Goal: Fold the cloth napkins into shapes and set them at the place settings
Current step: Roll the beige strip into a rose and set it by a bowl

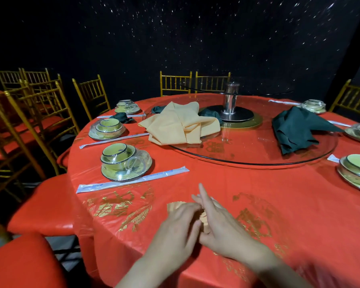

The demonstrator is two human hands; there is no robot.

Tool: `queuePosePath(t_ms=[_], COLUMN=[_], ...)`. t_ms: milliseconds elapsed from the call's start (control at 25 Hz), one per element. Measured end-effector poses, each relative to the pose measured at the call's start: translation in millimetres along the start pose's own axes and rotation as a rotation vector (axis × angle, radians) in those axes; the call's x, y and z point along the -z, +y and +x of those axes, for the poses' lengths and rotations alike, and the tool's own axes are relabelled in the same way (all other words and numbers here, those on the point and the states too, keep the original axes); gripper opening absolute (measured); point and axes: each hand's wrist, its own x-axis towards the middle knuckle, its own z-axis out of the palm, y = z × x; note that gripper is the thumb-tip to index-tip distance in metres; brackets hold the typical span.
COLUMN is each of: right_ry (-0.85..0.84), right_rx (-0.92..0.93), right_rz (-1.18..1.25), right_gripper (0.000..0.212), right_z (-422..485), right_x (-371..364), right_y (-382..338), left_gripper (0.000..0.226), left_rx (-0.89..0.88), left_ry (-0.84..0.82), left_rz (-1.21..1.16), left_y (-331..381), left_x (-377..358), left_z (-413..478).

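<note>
A small folded peach napkin [174, 206] lies on the red tablecloth [279, 183] near the front edge, mostly hidden under both hands. My left hand [180, 224] covers its left part, the fingers curled down and pinching the folded cloth. My right hand [220, 223] lies over its right part with straight fingers pressing down and the index finger pointing away from me. A loose peach napkin [179, 126] and a dark green napkin [293, 129] lie on the glass turntable [258, 154]. Another green napkin [122, 117] sits bunched at the far left place setting.
Wrapped bowl-and-plate sets [125, 163] with wrapped chopsticks [131, 179] stand around the left rim, and more sets [356, 171] are at the right. A metal stand [231, 102] carries a second glass disc at the centre. Gold chairs [40, 113] ring the table.
</note>
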Motion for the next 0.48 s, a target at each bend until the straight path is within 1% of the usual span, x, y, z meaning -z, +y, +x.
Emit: queuePosePath(t_ms=[40, 80, 120, 160, 200, 240, 280, 320, 360, 440, 480], right_ry=[-0.079, -0.093, -0.055, 0.017, 0.104, 0.192, 0.253, 0.255, 0.205, 0.065, 0.025], right_rx=[-0.039, -0.074, -0.117, -0.172, -0.236, -0.305, -0.372, -0.425, -0.456, -0.505, -0.528], right_rz=[0.149, 0.315, 0.465, 0.574, 0.625, 0.581, 0.469, 0.337, 0.209, -0.007, -0.062], right_gripper=[0.101, 0.101, 0.095, 0.082, 0.063, 0.045, 0.031, 0.021, 0.019, 0.033, 0.036], right_z=[-1, -2, -3, -5, -7, -9, -10, -11, -11, -9, -8], right_x=[4, 8, 13, 17, 22, 25, 28, 31, 32, 32, 32], right_y=[2, 6, 12, 19, 27, 32, 35, 35, 32, 21, 16], left_gripper=[0.027, 0.028, 0.03, 0.035, 0.04, 0.046, 0.051, 0.054, 0.056, 0.053, 0.051], left_rx=[-0.028, -0.045, -0.048, -0.037, -0.022, -0.006, 0.004, 0.008, 0.007, -0.008, -0.02], left_ry=[-0.003, 0.007, 0.014, 0.012, 0.008, 0.0, -0.01, -0.024, -0.04, -0.054, -0.05], left_rz=[0.014, 0.036, 0.055, 0.072, 0.088, 0.106, 0.132, 0.157, 0.171, 0.172, 0.176], left_y=[-2, -4, -6, -6, -5, -4, -2, -1, 0, -1, -3], left_x=[-6, -9, -10, -9, -7, -6, -6, -7, -8, -10, -13], left_z=[-3, -4, -3, 0, 5, 10, 16, 21, 26, 30, 28])
